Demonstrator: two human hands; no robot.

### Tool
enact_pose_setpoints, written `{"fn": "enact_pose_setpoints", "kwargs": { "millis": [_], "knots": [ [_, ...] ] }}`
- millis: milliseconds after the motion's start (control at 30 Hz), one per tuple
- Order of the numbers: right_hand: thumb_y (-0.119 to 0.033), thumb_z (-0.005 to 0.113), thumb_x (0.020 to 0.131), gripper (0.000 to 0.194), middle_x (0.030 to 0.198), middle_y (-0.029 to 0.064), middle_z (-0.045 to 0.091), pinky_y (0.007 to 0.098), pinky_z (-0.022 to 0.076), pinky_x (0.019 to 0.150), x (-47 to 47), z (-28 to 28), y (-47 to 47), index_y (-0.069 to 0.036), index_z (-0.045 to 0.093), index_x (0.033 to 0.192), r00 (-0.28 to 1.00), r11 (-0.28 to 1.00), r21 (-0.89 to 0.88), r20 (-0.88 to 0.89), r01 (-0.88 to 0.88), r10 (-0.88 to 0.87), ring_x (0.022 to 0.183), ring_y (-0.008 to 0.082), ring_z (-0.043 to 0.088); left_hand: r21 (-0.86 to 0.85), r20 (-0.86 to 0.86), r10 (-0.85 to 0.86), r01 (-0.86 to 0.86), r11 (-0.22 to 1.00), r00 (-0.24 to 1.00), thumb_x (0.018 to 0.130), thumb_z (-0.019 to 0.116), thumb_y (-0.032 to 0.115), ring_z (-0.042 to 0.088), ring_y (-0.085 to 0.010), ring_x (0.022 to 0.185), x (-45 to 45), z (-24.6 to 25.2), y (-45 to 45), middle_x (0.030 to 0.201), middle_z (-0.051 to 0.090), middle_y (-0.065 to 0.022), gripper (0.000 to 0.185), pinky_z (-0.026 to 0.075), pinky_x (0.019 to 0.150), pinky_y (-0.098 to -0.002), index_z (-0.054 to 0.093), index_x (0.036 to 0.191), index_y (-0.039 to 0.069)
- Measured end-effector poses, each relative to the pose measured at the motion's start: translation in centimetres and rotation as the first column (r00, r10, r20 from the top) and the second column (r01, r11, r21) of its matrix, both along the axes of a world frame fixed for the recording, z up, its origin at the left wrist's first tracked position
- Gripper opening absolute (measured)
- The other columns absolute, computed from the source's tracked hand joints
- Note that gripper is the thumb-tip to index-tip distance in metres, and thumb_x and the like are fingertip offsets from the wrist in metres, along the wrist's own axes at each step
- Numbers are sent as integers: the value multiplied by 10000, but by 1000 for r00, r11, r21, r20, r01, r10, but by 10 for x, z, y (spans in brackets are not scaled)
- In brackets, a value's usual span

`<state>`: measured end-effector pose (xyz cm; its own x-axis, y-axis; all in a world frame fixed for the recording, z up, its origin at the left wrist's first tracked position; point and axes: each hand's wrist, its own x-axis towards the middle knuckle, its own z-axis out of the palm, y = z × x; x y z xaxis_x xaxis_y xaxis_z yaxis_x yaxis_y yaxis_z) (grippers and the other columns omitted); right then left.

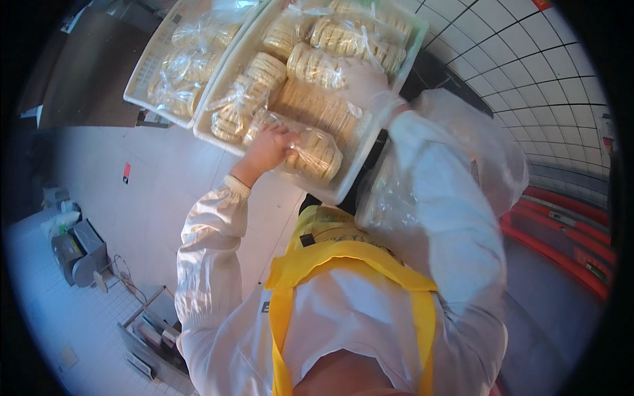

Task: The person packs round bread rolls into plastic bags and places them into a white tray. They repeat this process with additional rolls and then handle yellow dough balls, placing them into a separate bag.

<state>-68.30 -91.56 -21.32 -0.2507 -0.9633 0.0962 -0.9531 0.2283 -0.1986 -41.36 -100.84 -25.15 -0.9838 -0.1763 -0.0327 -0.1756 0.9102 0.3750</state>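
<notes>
My left hand (272,146), bare, curls its fingers over the clear plastic of a near bag of round flat dough pieces (317,156). This bag lies along the near edge of a white plastic crate (354,171). My right hand (364,81) wears a pale glove and grips the right end of another bag of dough pieces (312,67) farther into the crate. Its fingertips are blurred. Between the two bags shows a ribbed, tan bamboo-like mat (314,109). Another bag (237,109) lies at the crate's left side, and more bags (356,39) fill the far end.
A second white crate (136,91) with several similar bags adjoins on the left. A large clear plastic sheet or bag (475,133) hangs by my right arm. White tiled wall (535,64) rises at right, above red-edged items (559,227). A grey machine (81,247) stands lower left.
</notes>
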Motion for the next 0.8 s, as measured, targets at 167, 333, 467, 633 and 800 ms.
{"fn": "enact_pose_setpoints", "kwargs": {
  "millis": [167,333,467,633,800],
  "knots": [
    [-228,609,796,263,1068,103,611,444,462,815,2,-63,-29,-87,611,1019,981,981,46,46,186,-188,992,345,581,22,-127,-103,106,994,987,745,672,104,575,-293,916,-28,-11,-12,924,594,-72,239,436,807,-424,609,975,98],
    [-154,518,839,230,890,90,660,423,478,737,39,-63,-4,-53,593,1032,768,985,170,628,22,-126,842,338,625,265,-348,22,76,961,937,817,618,80,567,-368,827,-61,7,-22,924,583,-147,149,469,706,-416,557,950,53],
    [-189,529,840,295,836,80,676,409,482,688,53,-58,11,-31,576,1085,385,998,-17,923,67,-10,761,257,641,402,-371,65,97,910,926,813,649,65,585,-343,814,-64,9,-25,888,579,-148,177,474,689,-388,541,951,44],
    [-228,619,801,304,910,127,676,428,488,725,74,-45,4,-55,602,1050,468,990,111,882,-82,-60,814,292,646,670,-229,171,28,742,958,787,680,-14,591,-166,824,-62,3,-30,838,570,-57,235,480,727,-293,544,967,49],
    [-204,580,812,175,925,185,651,452,482,751,80,-46,-11,-69,633,908,788,969,10,580,247,-207,868,379,616,707,-429,538,-101,700,726,861,608,-18,588,-158,900,-56,68,-41,980,618,-53,138,474,829,-282,582,989,28]
  ]
}}
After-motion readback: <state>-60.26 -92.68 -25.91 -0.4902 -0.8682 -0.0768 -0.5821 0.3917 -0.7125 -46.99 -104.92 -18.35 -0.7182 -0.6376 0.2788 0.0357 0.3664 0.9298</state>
